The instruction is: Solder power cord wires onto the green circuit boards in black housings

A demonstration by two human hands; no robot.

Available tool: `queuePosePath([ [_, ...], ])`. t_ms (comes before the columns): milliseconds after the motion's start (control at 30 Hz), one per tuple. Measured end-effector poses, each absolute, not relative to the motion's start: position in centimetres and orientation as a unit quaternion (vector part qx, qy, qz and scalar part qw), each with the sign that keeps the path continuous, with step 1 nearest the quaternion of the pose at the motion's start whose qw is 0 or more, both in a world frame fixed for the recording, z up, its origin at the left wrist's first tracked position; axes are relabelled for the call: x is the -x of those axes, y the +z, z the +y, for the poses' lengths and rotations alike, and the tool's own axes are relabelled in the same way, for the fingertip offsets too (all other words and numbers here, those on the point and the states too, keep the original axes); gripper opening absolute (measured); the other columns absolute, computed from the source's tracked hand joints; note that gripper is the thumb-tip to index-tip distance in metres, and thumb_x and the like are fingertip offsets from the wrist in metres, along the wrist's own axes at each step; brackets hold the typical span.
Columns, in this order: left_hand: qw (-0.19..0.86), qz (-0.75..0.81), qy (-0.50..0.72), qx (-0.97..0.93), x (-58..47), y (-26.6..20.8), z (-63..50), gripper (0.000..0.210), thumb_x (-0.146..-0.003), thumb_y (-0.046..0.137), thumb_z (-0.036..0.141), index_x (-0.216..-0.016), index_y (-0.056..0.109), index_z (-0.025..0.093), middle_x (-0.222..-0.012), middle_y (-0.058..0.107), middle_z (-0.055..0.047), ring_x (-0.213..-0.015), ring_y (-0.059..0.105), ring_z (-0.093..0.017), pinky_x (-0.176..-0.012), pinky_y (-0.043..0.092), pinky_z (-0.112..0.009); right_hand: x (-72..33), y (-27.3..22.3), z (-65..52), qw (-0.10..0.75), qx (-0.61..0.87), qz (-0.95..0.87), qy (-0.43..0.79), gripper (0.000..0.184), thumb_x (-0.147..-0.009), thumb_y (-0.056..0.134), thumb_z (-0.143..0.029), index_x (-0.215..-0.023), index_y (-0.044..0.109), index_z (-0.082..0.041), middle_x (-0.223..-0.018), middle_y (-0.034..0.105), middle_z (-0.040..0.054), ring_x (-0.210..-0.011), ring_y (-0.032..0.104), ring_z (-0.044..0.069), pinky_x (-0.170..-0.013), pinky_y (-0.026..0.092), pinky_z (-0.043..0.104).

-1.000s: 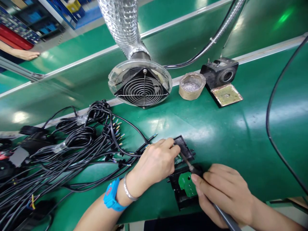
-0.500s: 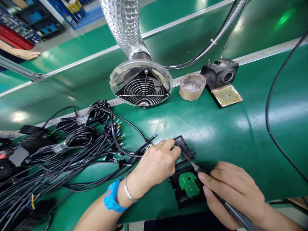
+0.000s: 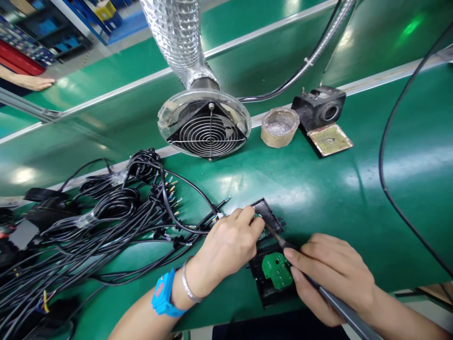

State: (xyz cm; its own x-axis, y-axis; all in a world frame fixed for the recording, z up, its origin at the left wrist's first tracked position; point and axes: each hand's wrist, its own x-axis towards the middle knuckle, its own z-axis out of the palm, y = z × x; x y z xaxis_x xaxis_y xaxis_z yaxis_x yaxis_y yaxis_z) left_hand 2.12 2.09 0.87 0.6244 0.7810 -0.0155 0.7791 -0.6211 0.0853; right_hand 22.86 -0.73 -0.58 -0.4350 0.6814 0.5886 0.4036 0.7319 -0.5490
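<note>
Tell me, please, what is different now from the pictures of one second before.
Since half a second ago, the right-hand grip has moved slightly left and forward with the soldering iron. The black cable at right appears further left, though the view shifted a little too. Nothing was visibly taken hold of or let go. The left-hand grip and green circuit board stayed.

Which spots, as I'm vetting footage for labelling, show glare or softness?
Head view: pale glare streaks the bench; a green glow shines on the panel behind. Also head view: distant shelves look soft, the board's fine details hard to read.
</note>
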Motion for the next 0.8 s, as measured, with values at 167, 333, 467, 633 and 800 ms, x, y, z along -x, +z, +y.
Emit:
queuePosePath([
  [167,0.042,0.436,0.019,-0.899,-2.02,0.89,2.04,0.015,-0.084,0.046,0.008,-0.075,0.045,0.02,-0.077,0.044,-0.002,-0.066,0.045,-0.017,-0.051,0.041,-0.028,-22.77,-0.76,-0.5,0.4,0.29,-0.858,0.141,0.02,-0.072,0.056,-0.004,-0.091,0.064,-0.009,-0.061,0.057,0.0039,-0.055,0.048,0.013,-0.049,0.042,0.028],
  [333,0.039,0.436,0.011,-0.899,-2.03,0.99,2.1,0.015,-0.084,0.047,0.008,-0.075,0.045,0.02,-0.077,0.045,-0.002,-0.065,0.045,-0.017,-0.052,0.041,-0.028,-23.33,-0.54,-0.89,0.385,0.301,-0.862,0.135,0.021,-0.074,0.056,-0.006,-0.092,0.063,-0.011,-0.063,0.058,0.003,-0.056,0.05,0.013,-0.051,0.044,0.029],
  [467,0.031,0.435,0.013,-0.9,-2.15,0.94,2.09,0.016,-0.085,0.046,0.008,-0.075,0.045,0.02,-0.077,0.045,-0.002,-0.065,0.045,-0.017,-0.052,0.04,-0.028,-23.72,-0.12,-1.1,0.398,0.328,-0.843,0.154,0.022,-0.075,0.054,-0.007,-0.094,0.063,-0.013,-0.065,0.057,0.0028,-0.058,0.05,0.013,-0.053,0.046,0.03],
  [633,0.028,0.436,0.003,-0.899,-2.17,0.79,2.03,0.016,-0.084,0.047,0.008,-0.074,0.045,0.02,-0.077,0.045,-0.002,-0.065,0.044,-0.017,-0.052,0.038,-0.029,-23.64,-0.2,-0.92,0.427,0.328,-0.826,0.17,0.024,-0.073,0.053,-0.006,-0.095,0.063,-0.011,-0.066,0.057,0.0045,-0.057,0.051,0.014,-0.051,0.045,0.03],
  [800,0.025,0.436,0.003,-0.899,-2.14,0.88,2.02,0.016,-0.083,0.048,0.007,-0.075,0.046,0.02,-0.078,0.046,-0.002,-0.065,0.045,-0.017,-0.051,0.038,-0.028,-23.75,-0.16,-0.97,0.428,0.342,-0.816,0.182,0.024,-0.074,0.053,-0.006,-0.095,0.063,-0.012,-0.066,0.056,0.0046,-0.059,0.053,0.015,-0.053,0.046,0.03],
])
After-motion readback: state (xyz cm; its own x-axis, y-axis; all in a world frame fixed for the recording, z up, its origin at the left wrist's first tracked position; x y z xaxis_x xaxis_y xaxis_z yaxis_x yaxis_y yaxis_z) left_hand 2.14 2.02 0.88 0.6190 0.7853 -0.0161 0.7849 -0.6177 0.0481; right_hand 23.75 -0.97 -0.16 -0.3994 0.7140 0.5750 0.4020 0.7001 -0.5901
